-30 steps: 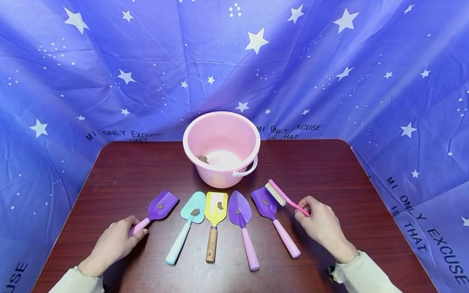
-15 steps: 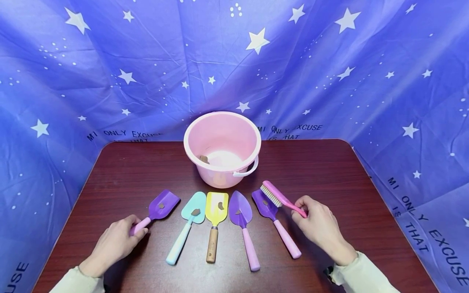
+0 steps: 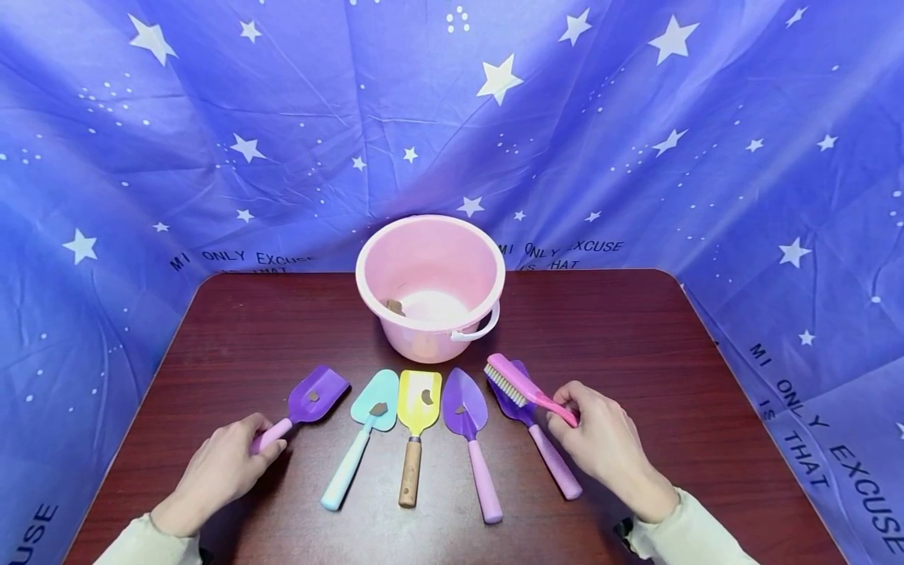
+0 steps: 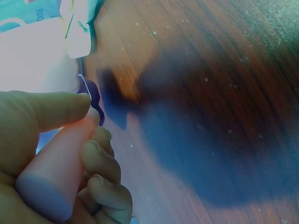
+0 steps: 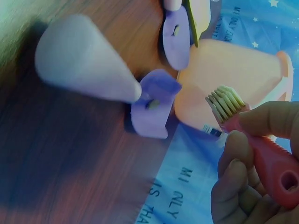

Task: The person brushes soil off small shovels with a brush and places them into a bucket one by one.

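Observation:
My left hand grips the pink handle of a purple square-bladed shovel, with a brown bit on its blade. My right hand holds a pink brush by its handle, bristles facing down-left. In the head view the brush partly covers the rightmost purple shovel; the right wrist view shows a brown bit on that blade. Between the hands lie a light-blue trowel, a yellow shovel with wooden handle and a purple pointed trowel, each bearing a brown bit.
A pink bucket with a white handle stands behind the tools, brown bits inside. The dark wood table has a starry blue cloth behind it and at both sides.
My right hand and the brush have moved left, so that the brush now overlaps more of the rightmost shovel's blade. My left hand keeps its grip and has hardly moved.

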{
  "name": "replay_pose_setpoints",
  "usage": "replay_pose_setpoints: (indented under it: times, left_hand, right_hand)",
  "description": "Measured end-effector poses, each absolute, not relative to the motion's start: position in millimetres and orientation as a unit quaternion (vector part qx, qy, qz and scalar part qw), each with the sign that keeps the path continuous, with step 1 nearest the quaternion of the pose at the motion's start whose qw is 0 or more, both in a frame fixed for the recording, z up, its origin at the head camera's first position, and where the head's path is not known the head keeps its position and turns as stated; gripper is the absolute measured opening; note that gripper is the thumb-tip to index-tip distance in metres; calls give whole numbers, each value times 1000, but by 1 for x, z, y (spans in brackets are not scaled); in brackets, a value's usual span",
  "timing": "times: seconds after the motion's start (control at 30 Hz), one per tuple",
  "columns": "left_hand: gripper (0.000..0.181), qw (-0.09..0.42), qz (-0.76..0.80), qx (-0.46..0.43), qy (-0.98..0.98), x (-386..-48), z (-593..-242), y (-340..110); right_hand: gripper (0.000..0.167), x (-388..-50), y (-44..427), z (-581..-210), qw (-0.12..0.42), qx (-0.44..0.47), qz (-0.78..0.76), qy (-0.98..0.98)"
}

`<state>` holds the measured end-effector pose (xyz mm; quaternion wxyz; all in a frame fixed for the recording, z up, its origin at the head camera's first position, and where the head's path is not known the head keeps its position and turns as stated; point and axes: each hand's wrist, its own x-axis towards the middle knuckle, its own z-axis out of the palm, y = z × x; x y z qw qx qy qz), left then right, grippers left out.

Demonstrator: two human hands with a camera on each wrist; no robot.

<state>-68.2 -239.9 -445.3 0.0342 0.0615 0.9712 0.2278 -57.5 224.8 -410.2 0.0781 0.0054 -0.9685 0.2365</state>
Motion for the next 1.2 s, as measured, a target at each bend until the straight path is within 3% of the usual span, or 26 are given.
replay_pose_setpoints:
  times: [1.2]
  left_hand:
    - [19, 60, 204, 48, 976, -64, -436, -237]
  right_hand:
    - [22, -66, 150, -405, 105, 100, 291, -946]
